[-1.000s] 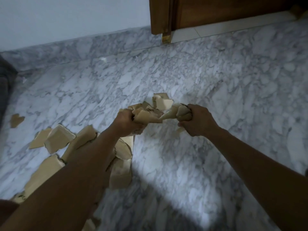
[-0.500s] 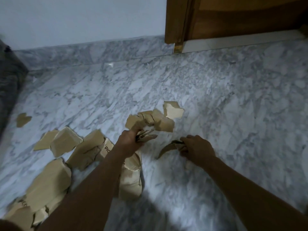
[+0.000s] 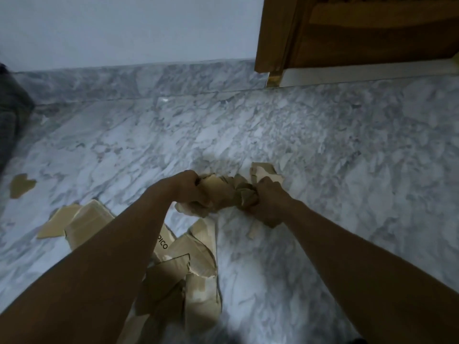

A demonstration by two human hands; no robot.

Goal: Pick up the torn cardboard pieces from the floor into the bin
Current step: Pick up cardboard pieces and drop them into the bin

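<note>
**Head view, downward, onto marble floor (image 3: 347, 170).** Crumpled bundle of torn cardboard pieces (image 3: 221, 192) low over the floor, clamped between left hand (image 3: 188, 188) and right hand (image 3: 268, 202). Left hand: fingers curled round the bundle's left end. Right hand: fingers wrapped over its darker, crushed right end. Squeeze from both sides probably meant to pack many scraps into one load and stop loose ones slipping out.

Wooden door (image 3: 360, 33) well beyond the bundle, to its right. No bin in view, so route to it not to be judged.

Loose cardboard, placed from the bundle:
- pale piece (image 3: 263, 170) at its far right edge, held or lying not clear
- narrow strip (image 3: 253, 232) just below its right end
- overlapping heap (image 3: 196, 269) on the viewer's side, partly hidden under the left forearm, with one printed sheet (image 3: 164, 242)
- flat pieces (image 3: 82, 219) to the near left
- lone scrap (image 3: 21, 184) far left, well apart

Counts:
- hands: two, both occupied
- bundle, strip, pale piece, lone scrap: one each
- flat pieces: two or three
- heap: at least five, exact figure hidden by overlaps
- scraps inside the bundle: not countable
- dark object (image 3: 10, 115) at far left: one, unidentified

Task judged well short of done.
</note>
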